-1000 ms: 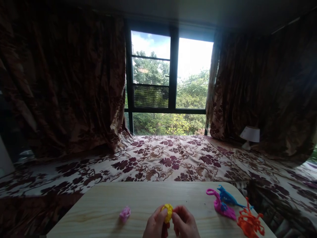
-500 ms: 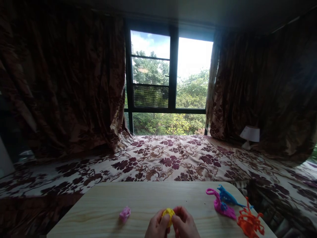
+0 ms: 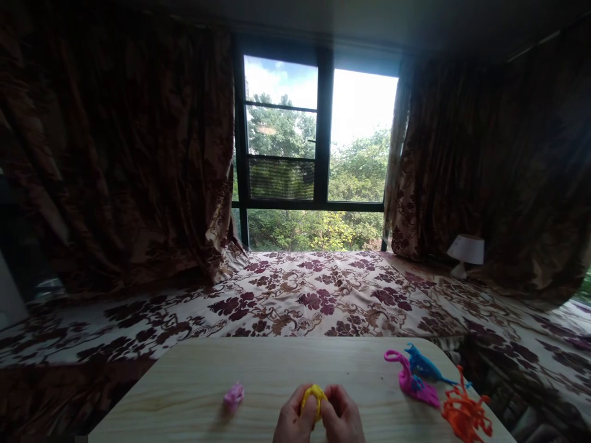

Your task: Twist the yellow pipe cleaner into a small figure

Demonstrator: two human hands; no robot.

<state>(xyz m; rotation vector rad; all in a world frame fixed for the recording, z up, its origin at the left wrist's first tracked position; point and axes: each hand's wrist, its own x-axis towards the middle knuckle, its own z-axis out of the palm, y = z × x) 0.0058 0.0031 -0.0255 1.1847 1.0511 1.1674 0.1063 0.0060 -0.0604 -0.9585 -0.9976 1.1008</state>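
Between both hands is a small yellow lump of what looks like modelling clay (image 3: 316, 394), held above the front of the light wooden table (image 3: 194, 369). My left hand (image 3: 294, 418) grips it from the left, thumb pressed on its near face. From the right, my right hand (image 3: 342, 415) pinches it with thumb and curled fingers. A crumpled pink lump (image 3: 234, 396) lies on the table to the left of my hands. On the right lie a magenta piece with a curled neck (image 3: 406, 378), a blue piece (image 3: 425, 364) and an orange piece with many strands (image 3: 466, 412).
Behind the table spreads a flower-patterned cloth (image 3: 318, 301), reaching to the window (image 3: 323, 203). A small white lamp (image 3: 465, 251) stands on it at the right. Dark patterned curtains (image 3: 203, 154) hang at both sides. Tiny crumbs dot the tabletop.
My thumbs and fingers have shifted slightly on the yellow lump, which now looks smoother and more rounded. The other pieces on the table have not moved.
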